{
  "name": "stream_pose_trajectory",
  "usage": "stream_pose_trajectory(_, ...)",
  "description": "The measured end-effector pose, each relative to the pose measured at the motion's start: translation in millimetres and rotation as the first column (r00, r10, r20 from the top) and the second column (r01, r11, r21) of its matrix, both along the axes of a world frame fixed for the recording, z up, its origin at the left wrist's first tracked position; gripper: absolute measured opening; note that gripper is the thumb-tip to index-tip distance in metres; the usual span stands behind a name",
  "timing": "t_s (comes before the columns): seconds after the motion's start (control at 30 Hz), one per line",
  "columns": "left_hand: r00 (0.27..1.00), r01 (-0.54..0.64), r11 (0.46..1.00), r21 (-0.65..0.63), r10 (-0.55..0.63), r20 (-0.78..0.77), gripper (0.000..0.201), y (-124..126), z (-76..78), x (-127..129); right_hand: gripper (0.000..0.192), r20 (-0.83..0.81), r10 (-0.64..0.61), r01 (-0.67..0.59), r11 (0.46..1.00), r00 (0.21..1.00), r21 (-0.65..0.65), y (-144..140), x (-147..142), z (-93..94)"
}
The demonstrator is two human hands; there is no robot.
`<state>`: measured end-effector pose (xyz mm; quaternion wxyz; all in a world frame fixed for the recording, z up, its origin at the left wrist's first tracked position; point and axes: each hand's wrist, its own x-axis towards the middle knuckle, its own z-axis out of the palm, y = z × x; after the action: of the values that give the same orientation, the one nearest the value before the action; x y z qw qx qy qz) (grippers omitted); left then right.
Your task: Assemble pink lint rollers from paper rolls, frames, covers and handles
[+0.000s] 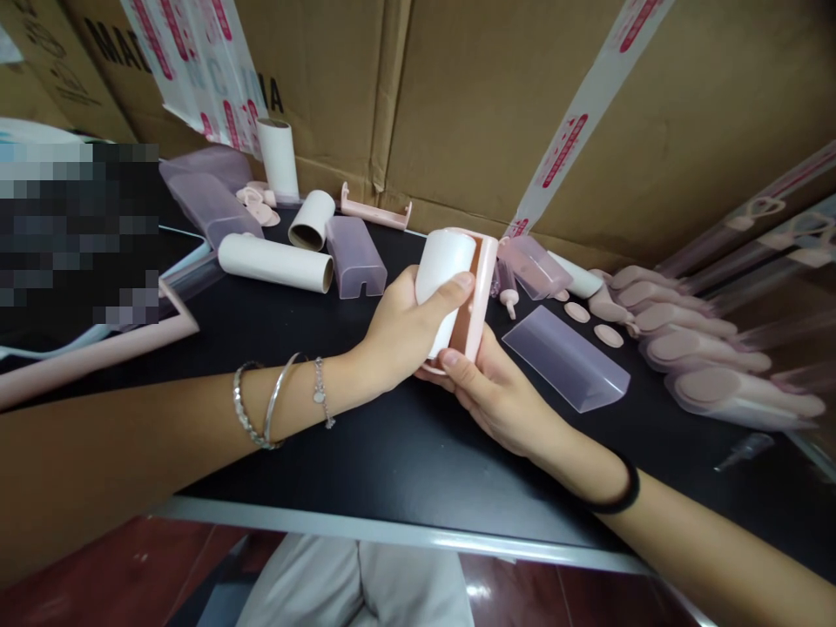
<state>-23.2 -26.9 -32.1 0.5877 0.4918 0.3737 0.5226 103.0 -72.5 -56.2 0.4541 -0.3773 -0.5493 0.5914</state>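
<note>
Over the middle of the black table (392, 453), both hands hold one lint-roller assembly. My left hand (398, 335) wraps the white paper roll (442, 261), thumb across its front. My right hand (496, 392) grips the pink plastic frame (482, 292) from below, thumb on the frame's lower end. The roll sits inside the frame, upright and slightly tilted. Bracelets ring my left wrist; a black band rings my right wrist.
White rolls (274, 261) and translucent purple covers (354, 254) lie at the back left, a spare pink frame (375, 212) against the cardboard boxes (496, 104). A clear cover (565, 357) lies right of my hands, pink handles (692, 348) stacked beyond it. A pixelated area fills the left.
</note>
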Motion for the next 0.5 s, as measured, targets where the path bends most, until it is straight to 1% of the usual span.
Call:
stream_pose_trajectory(0.07, 1.000, -0.016, 1.000, 0.007, 0.016, 0.006, 0.030, 0.0, 0.4, 0.6, 0.040, 0.018, -0.008, 0.007, 1.000, 1.000, 0.023, 0.7, -1.3, 0.2)
stream_pose_trajectory(0.17, 0.999, -0.027, 1.000, 0.004, 0.026, 0.040, 0.028, -1.7, 1.2, 0.5, 0.040, 0.019, 0.019, -0.020, 0.999, 1.000, 0.044, 0.8, -2.3, 0.3)
stream_pose_trajectory(0.27, 0.998, -0.003, 1.000, -0.002, 0.004, 0.066, 0.027, -4.8, 2.2, -0.1, 0.039, 0.052, 0.026, -0.030, 0.997, 0.998, 0.065, -0.8, -2.0, -0.8)
stream_pose_trajectory(0.37, 0.997, 0.024, 0.999, 0.023, -0.026, 0.072, 0.027, -7.6, 3.2, -0.5, 0.039, 0.082, 0.004, -0.011, 0.996, 0.997, 0.091, -3.5, -1.9, -1.6)
stream_pose_trajectory(0.5, 0.996, 0.025, 0.999, 0.034, -0.028, 0.082, 0.029, -9.6, 2.8, -0.6, 0.039, 0.081, -0.020, 0.011, 0.994, 0.997, 0.107, -5.7, -2.6, -0.4)
